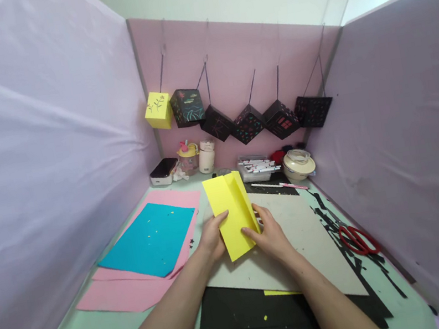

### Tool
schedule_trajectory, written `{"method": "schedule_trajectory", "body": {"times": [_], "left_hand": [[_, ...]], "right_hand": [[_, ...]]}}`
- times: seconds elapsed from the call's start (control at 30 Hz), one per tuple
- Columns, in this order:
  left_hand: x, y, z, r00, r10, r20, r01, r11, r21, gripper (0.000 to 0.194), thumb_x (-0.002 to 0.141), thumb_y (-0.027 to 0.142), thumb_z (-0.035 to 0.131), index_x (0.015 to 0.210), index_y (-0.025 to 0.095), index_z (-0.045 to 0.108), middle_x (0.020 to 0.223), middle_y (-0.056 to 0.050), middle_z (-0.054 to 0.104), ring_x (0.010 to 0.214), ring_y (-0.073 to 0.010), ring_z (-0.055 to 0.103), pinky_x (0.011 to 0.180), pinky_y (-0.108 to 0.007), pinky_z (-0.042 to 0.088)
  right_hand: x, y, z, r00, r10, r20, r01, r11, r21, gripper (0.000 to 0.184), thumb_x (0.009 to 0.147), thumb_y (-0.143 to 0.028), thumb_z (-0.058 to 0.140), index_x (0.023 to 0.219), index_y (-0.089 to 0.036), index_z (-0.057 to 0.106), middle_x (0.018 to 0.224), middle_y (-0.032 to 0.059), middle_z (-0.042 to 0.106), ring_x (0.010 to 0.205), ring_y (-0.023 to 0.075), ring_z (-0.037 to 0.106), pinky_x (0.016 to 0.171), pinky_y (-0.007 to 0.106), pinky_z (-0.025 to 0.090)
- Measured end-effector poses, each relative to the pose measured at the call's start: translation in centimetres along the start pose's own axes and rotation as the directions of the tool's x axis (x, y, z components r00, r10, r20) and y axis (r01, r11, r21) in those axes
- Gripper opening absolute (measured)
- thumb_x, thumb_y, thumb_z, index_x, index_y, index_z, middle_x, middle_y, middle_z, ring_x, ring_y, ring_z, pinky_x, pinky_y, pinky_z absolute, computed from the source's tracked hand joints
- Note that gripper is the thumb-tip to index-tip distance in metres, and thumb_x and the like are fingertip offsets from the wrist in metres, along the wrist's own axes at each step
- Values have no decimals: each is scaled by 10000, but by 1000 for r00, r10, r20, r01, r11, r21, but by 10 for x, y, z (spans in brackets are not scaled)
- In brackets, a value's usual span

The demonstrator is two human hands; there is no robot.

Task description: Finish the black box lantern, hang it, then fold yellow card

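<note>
A folded piece of yellow paper (233, 224) is held up over the grey board (299, 241), its right side bent into an upright flap. My left hand (214, 237) grips its left edge, thumb on the front and the other fingers behind. On the right edge, my right hand (267, 230) pinches the flap between thumb and fingers. The fingertips behind the paper are hidden. Black sheets (253, 313) lie under the board, with a strip of yellow showing between them.
Blue paper (152, 240) lies on pink sheets (119, 296) at left. Red-handled scissors (358, 239) rest among black paper scraps at right. A box of white pens (257, 166), a lidded bowl (298, 163) and bottles stand behind. Decorated paper boxes (249, 124) hang above.
</note>
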State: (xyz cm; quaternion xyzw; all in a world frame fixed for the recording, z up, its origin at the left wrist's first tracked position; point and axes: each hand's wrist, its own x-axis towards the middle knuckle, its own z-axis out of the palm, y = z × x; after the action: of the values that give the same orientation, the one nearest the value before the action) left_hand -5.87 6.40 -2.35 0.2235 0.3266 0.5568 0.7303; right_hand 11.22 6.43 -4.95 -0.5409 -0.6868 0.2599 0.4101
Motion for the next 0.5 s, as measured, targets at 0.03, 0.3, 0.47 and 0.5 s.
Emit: {"method": "schedule_trajectory", "body": {"times": [0.03, 0.3, 0.47, 0.5], "left_hand": [[0, 1, 0, 1000, -15, 9, 15, 1000, 2, 334, 822, 218, 614, 1137, 107, 622, 1082, -171, 713, 995, -303, 685, 906, -439, 548], [14, 10, -18, 965, 240, -106, -204, 940, 275, 448, 771, 282, 715, 1180, 176, 565, 1135, -158, 680, 974, -278, 683, 832, -404, 560], [28, 19, -34, 816, 525, -242, -295, 738, 607, 707, 746, 153, 682, 1375, 204, 363, 1150, -133, 628, 901, -207, 674, 722, -295, 543], [29, 19, -36, 813, 536, -226, -294, 714, 635, 713, 751, 136, 658, 1389, 207, 347, 1143, -127, 623, 895, -201, 670, 721, -290, 536]], "right_hand": [[0, -2, -2, 998, 54, 19, -55, 996, 67, 722, 767, -427, 640, 1413, -212, 398, 1401, 115, 472, 1198, 280, 525, 1005, 448, 456], [4, -12, -25, 969, 226, 104, -244, 785, 570, 412, 845, -410, 559, 1239, -293, 581, 1315, 31, 606, 1206, 266, 561, 970, 403, 493], [1, -16, -29, 962, 228, 153, -272, 707, 652, 493, 839, -433, 546, 1313, -302, 517, 1288, 23, 626, 1168, 259, 596, 859, 380, 557], [0, -18, -29, 959, 222, 175, -282, 696, 661, 505, 836, -440, 545, 1321, -305, 506, 1298, 22, 620, 1157, 260, 603, 840, 381, 563]]}}
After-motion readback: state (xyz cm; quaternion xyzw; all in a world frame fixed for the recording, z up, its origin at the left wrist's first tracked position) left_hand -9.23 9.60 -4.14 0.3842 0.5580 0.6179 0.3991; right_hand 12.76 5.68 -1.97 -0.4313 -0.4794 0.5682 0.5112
